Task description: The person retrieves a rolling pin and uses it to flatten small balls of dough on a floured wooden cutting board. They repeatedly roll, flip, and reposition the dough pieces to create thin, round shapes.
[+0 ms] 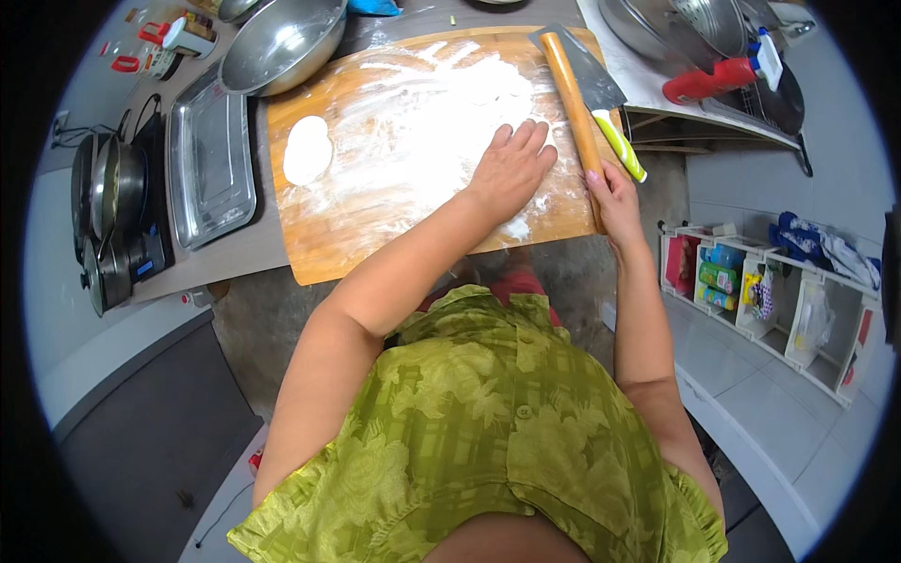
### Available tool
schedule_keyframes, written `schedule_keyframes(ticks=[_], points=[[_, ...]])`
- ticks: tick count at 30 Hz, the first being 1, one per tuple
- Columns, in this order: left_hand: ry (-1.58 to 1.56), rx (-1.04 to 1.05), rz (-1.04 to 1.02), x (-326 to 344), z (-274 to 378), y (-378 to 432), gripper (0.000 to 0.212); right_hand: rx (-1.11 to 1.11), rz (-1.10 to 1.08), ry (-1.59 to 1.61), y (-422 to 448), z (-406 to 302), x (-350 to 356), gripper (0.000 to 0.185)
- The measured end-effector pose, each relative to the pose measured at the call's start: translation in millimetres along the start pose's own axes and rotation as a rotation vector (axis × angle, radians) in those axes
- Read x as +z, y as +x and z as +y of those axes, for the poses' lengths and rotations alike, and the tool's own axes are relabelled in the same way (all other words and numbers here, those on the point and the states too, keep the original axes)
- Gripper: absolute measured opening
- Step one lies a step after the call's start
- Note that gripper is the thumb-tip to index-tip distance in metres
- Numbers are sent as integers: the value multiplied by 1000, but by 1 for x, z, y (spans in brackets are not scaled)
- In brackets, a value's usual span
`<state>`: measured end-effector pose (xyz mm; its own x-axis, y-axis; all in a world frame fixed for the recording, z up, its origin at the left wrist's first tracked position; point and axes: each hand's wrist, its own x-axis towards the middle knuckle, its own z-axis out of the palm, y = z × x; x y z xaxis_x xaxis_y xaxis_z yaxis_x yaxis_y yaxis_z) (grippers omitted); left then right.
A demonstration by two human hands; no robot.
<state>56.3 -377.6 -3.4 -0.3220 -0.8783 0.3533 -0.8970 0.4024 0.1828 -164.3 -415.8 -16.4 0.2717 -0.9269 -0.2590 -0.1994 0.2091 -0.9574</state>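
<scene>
My left hand (512, 167) lies palm down on the floured right part of a wooden board (310, 246); what is under the palm is hidden, and overexposed white surrounds the fingers. With my right hand (614, 193) I grip the near end of a wooden rolling pin (569, 98), which slants along the board's right side. Beneath and beside the pin lies a cleaver (581, 67) with a green and white handle (619, 146). Flat white dough rounds (307, 151), partly overlapping, rest at the board's left. Loose flour (422, 134) covers much of the middle.
A steel bowl (285, 46) overlaps the board's back left corner. Left of the board are a metal tray (211, 162) and stacked pans (116, 186). A red spray bottle (711, 81) and steel pots (644, 32) stand back right. A white shelf rack (767, 310) is at right.
</scene>
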Motion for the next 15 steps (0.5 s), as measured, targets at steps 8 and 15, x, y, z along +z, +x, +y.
schedule_keyframes(ticks=[8,15], points=[[-238,-300,11,-53,-33,-74,26,17,-24,-17,3,-5,3,31],[-374,-431,21,-81,-47,-120,48,24,-19,-49,3,-5,-2,33]])
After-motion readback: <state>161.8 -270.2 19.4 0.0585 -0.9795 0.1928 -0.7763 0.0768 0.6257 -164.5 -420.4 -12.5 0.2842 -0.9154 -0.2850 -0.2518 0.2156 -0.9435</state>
